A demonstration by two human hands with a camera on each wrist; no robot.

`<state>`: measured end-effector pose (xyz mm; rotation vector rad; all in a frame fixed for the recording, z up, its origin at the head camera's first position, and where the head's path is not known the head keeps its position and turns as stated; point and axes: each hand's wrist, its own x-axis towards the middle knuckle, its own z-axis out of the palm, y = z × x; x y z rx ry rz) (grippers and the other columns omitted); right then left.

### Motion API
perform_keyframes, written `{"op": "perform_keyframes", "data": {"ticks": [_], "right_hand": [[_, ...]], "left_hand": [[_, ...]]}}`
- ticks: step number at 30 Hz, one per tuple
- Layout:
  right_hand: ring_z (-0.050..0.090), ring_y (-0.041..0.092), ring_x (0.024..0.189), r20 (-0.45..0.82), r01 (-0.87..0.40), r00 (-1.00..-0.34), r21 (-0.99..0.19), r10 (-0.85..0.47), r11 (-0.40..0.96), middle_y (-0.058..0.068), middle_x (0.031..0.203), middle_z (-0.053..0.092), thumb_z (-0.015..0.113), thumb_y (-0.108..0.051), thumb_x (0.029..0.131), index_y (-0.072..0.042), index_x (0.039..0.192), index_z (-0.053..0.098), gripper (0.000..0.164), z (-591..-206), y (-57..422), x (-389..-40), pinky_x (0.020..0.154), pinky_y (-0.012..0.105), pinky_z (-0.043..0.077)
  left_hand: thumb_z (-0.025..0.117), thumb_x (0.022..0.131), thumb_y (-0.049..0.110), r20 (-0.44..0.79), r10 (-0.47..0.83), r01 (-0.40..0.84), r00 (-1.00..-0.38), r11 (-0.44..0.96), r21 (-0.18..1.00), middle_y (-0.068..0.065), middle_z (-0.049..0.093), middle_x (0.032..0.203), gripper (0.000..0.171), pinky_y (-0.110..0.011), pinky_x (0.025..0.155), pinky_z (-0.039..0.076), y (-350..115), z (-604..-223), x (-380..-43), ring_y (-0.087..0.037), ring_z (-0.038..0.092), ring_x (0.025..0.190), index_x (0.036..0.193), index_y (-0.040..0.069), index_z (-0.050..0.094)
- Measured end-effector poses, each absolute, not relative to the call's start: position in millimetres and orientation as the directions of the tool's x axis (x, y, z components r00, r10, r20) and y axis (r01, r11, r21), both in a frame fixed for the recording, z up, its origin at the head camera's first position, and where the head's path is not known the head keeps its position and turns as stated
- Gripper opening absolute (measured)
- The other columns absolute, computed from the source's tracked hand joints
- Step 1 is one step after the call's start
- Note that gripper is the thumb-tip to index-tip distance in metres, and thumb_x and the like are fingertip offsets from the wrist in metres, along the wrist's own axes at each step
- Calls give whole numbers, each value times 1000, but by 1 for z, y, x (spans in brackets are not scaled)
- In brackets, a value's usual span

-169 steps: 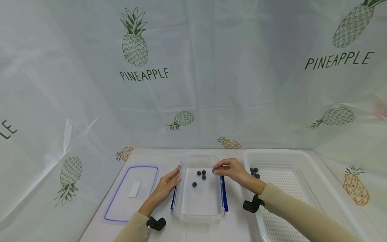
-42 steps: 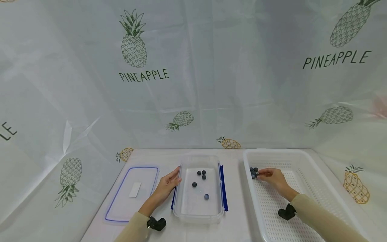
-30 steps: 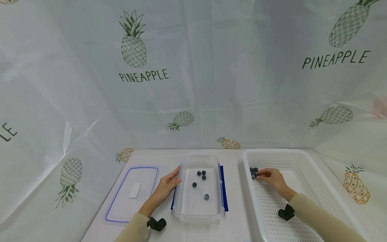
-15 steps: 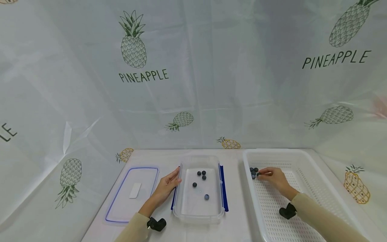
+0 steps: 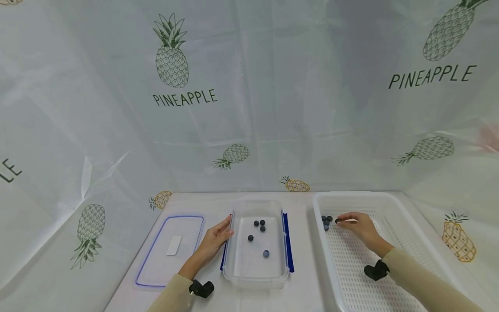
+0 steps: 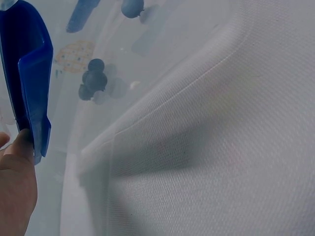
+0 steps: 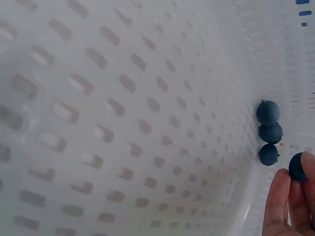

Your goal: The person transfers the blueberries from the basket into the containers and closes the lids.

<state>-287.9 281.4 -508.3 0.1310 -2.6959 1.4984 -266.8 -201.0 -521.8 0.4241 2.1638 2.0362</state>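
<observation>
My right hand [image 5: 362, 229] pinches a blueberry [image 5: 337, 221] between thumb and fingertips, inside the white perforated basket [image 5: 390, 242]. In the right wrist view that blueberry [image 7: 297, 167] is close to several others [image 7: 268, 132] by the basket wall. My left hand [image 5: 213, 239] holds the left side of a clear food container [image 5: 255, 279], its fingertips at the rim. In the left wrist view, a finger of it meets the blue latch flap [image 6: 37, 88]. Several blueberries [image 5: 263, 228] lie spread on the container's floor, one [image 5: 266, 254] nearer the front.
A clear lid with a blue seal [image 5: 170, 215] lies flat on the white table [image 5: 304, 277] at the left, a white rectangular piece [image 5: 173, 245] on it. Another blue latch flap [image 5: 288, 242] hangs along the container's right side. A pineapple-print sheet [image 5: 249, 108] stands behind the table.
Earlier the right hand was at the container with a blueberry; one more lies there now. It then reached the basket's cluster and has drawn another blueberry slightly right. The left hand has stayed put.
</observation>
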Motion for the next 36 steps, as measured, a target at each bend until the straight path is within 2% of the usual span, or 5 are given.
{"op": "perform_keyframes", "data": {"ticks": [15, 19, 25, 30, 36], "right_hand": [[51, 36, 108, 141, -166, -986, -843, -87, 512, 19, 110, 62, 66, -29, 85, 1, 111, 63, 40, -476, 281, -282, 81, 45, 49], [53, 26, 105, 148, -180, -984, -842, -103, 509, 17, 112, 61, 65, -31, 86, -1, 112, 63, 40, -468, 279, -280, 82, 42, 49], [55, 4, 95, 122, -161, -986, -873, -114, 460, 16, 111, 62, 65, -32, 85, -1, 114, 62, 42, -458, 275, -277, 86, 46, 48], [60, 4, 91, 118, -156, -987, -883, -113, 442, 12, 105, 66, 66, -33, 84, -1, 113, 62, 43, -448, 269, -276, 83, 36, 50], [62, 6, 90, 105, -143, -988, -908, -115, 395, 13, 105, 65, 68, -29, 83, 1, 112, 62, 42, -442, 260, -274, 83, 36, 51]], "left_hand": [[57, 92, 20, 104, 318, 124, -942, 43, 991, -7, 21, 150, 62, -18, 100, 31, -202, -521, -267, -20, 25, 135, 144, 3, 26], [55, 93, 17, 85, 316, 102, -945, 37, 994, -7, 21, 150, 60, -17, 100, 31, -202, -521, -268, -21, 24, 135, 143, 2, 26], [53, 93, 11, 81, 332, 88, -940, 7, 996, -11, 18, 150, 60, -17, 100, 31, -202, -520, -269, -26, 20, 136, 143, -1, 23], [55, 93, 14, 94, 318, 105, -944, 17, 994, -7, 22, 150, 59, -17, 100, 31, -202, -521, -269, -21, 24, 135, 143, 3, 27], [56, 93, 19, 126, 330, 144, -935, 32, 989, -10, 20, 150, 62, -18, 100, 30, -203, -522, -267, -24, 23, 135, 144, 2, 25]]}}
